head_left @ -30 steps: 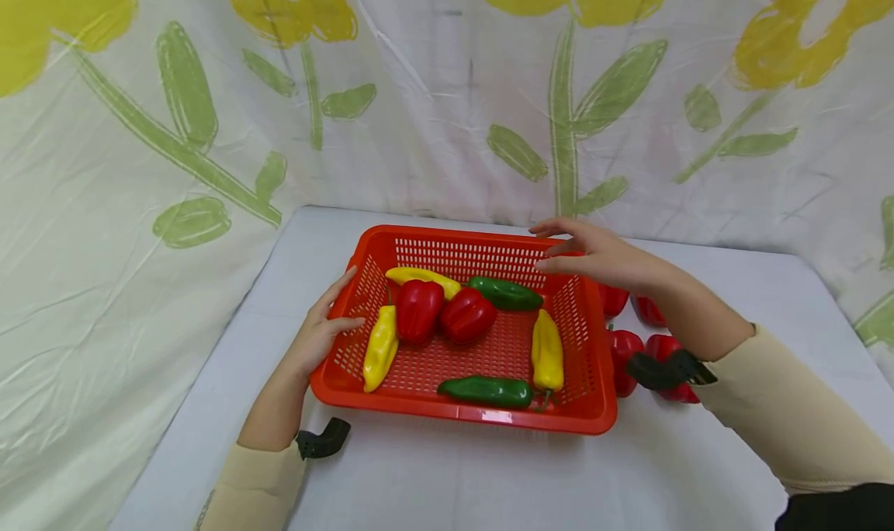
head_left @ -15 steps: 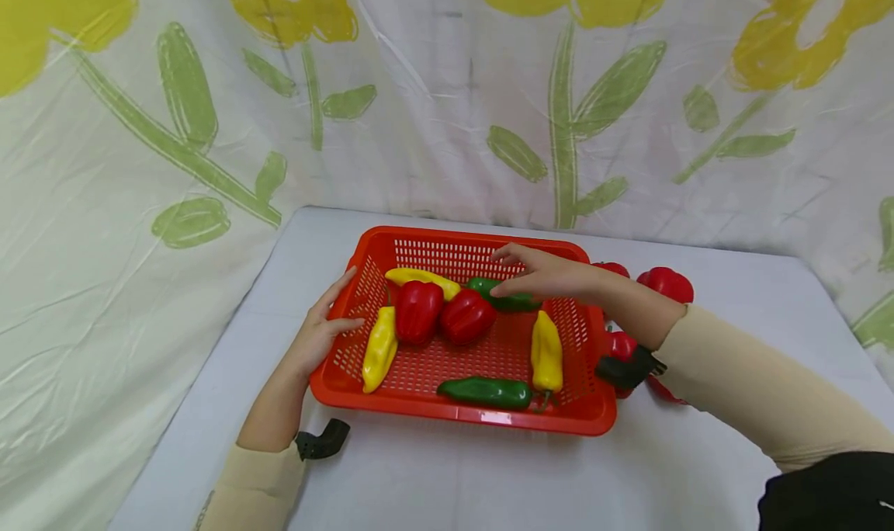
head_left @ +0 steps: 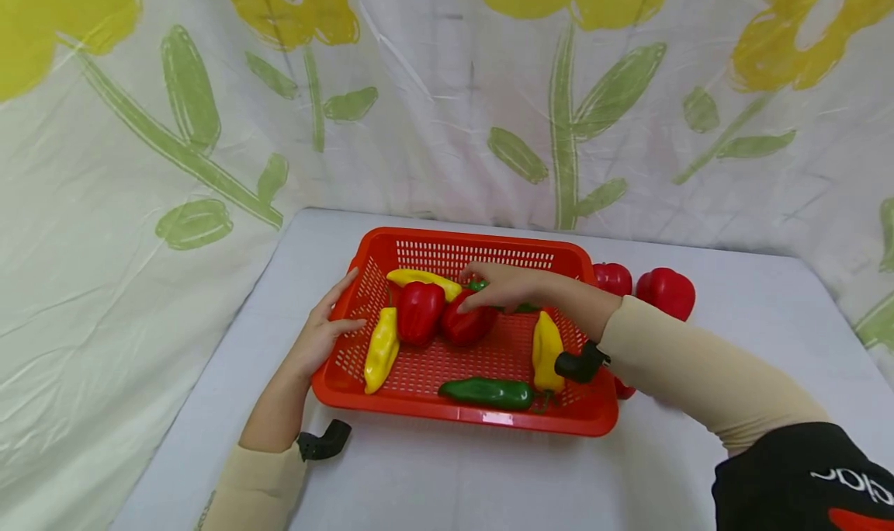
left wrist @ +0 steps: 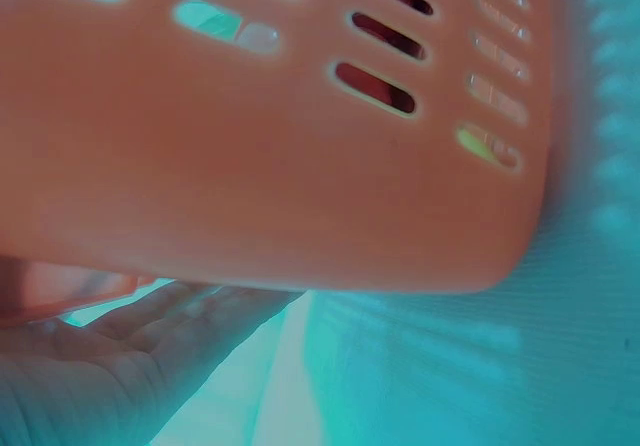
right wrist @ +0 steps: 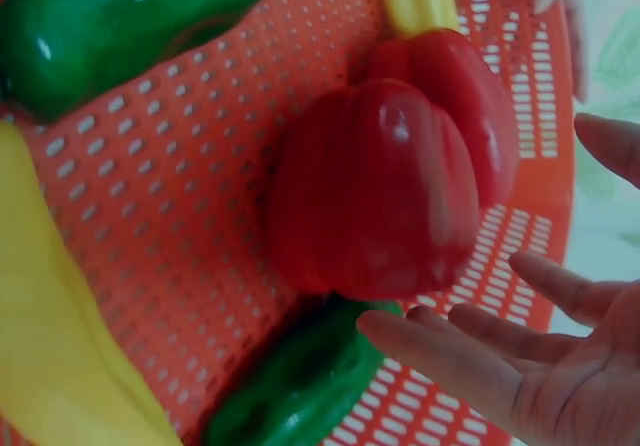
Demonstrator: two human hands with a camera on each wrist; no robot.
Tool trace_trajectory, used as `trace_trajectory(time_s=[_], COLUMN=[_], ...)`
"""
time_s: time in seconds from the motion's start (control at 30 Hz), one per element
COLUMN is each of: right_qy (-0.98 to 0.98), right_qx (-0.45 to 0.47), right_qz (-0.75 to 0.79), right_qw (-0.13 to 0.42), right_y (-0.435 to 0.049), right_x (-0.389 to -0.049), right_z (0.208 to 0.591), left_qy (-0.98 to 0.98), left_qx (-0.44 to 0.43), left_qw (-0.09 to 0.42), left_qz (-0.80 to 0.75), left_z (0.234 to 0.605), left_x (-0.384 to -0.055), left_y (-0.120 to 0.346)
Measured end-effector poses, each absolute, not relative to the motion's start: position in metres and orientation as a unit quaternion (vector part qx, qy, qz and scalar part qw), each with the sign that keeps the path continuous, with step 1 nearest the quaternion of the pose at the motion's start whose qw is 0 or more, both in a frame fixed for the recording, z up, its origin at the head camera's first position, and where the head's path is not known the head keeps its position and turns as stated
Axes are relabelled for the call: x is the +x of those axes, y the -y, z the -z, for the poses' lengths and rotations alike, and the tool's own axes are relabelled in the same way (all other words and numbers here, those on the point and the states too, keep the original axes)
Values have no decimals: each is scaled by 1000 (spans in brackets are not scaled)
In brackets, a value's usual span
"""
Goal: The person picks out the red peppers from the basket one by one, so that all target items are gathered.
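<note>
A red plastic basket (head_left: 461, 416) holds two red bell peppers, several long yellow peppers and two green ones. My left hand (head_left: 317, 341) rests on its left rim, fingers straight, thumb lying over the edge; in the left wrist view this hand (left wrist: 130, 366) shows beside the basket wall. Over the basket, my right hand (head_left: 513, 284) reaches down at the right-hand red bell pepper (head_left: 466, 327). In the right wrist view its fingers are spread and nearly straight beside that bell pepper (right wrist: 370, 196). A green pepper (right wrist: 300, 391) lies just under the fingertips, partly covered by this hand in the head view.
Outside the basket's right side sit more red bell peppers (head_left: 666, 292), some hidden by the right sleeve (head_left: 698, 368). The white table (head_left: 419, 484) meets a flower-printed curtain (head_left: 447, 127) at the back.
My right hand has come from above the basket's back right corner, moving left and down to the right-hand red bell pepper. The left hand and basket have stayed put.
</note>
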State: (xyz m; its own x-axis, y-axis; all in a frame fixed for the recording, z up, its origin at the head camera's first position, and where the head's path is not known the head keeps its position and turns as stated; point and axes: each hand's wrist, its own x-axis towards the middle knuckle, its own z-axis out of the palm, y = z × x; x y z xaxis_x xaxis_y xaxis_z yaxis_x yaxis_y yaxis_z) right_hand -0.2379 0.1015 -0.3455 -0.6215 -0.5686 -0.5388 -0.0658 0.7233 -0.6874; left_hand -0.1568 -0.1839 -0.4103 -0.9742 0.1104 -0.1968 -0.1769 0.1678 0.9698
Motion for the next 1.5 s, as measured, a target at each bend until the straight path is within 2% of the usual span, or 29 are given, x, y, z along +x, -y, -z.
trace_trajectory(time_s=[0.17,0.47,0.73,1.17,1.5], right_qy=[-826,-839,-876,-920,-891], right_qx=[-197,-199,-257,-234,-217], right_qz=[326,287,210,124,173], right_qw=[416,417,351,288,360], right_y=[-93,-84,-74,-68,-63], right_x=[-236,-238,-236,-235,-234], right_z=[352,354,368,373,385], left_qy=[-755,-751,-752,-749,-747], left_qx=[-23,-23,-18,-21,-19], left_qw=[110,113,112,114,111], left_qz=[-646,-650,-649,-653,-655], left_z=[410,410,411,412,412], left_x=[-157,-157,-159,-158,-159], left_y=[184,183,185,185,186])
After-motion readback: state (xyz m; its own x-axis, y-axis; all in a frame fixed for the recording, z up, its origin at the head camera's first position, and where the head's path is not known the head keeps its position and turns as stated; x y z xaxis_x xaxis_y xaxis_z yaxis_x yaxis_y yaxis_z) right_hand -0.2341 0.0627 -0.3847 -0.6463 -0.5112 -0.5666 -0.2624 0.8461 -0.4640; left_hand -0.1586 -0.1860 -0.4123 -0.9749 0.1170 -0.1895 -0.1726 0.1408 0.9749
